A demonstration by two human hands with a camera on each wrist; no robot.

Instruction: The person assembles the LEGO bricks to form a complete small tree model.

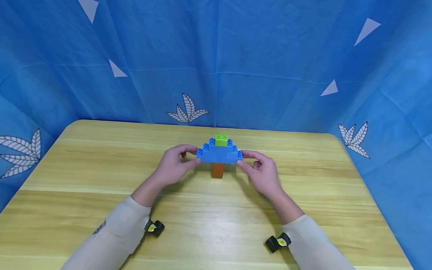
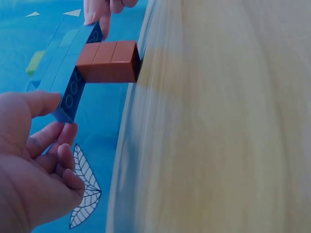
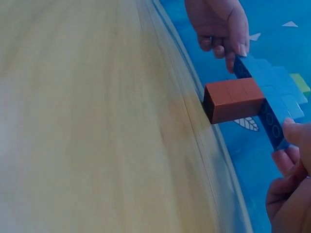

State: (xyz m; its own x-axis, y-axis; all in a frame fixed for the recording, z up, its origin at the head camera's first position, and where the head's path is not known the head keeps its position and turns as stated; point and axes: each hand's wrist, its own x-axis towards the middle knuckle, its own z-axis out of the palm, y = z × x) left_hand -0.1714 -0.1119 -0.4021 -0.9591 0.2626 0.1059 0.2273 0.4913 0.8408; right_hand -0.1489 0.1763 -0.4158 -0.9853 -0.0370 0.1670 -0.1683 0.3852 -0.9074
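Note:
A small brick build stands on the wooden table (image 1: pixel 101 210): an orange brick (image 1: pixel 217 170) at the bottom, a wide blue layer (image 1: pixel 219 156) across it, a shorter blue layer above, and a green brick (image 1: pixel 221 139) on top. My left hand (image 1: pixel 194 156) pinches the left end of the wide blue layer between thumb and fingers. At the opposite end my right hand (image 1: pixel 244 158) pinches it the same way. The left wrist view shows the orange brick (image 2: pixel 109 60), the blue layer (image 2: pixel 73 94) and my left hand (image 2: pixel 46 124). In the right wrist view are the orange brick (image 3: pixel 233 99) and my right hand (image 3: pixel 291 145).
Blue cloth with white leaf and triangle prints (image 1: pixel 216 56) walls in the table at the back and sides. Small black cameras (image 1: pixel 154 227) sit on both wrists over pale sleeves. The table's rounded far corners lie close behind the build.

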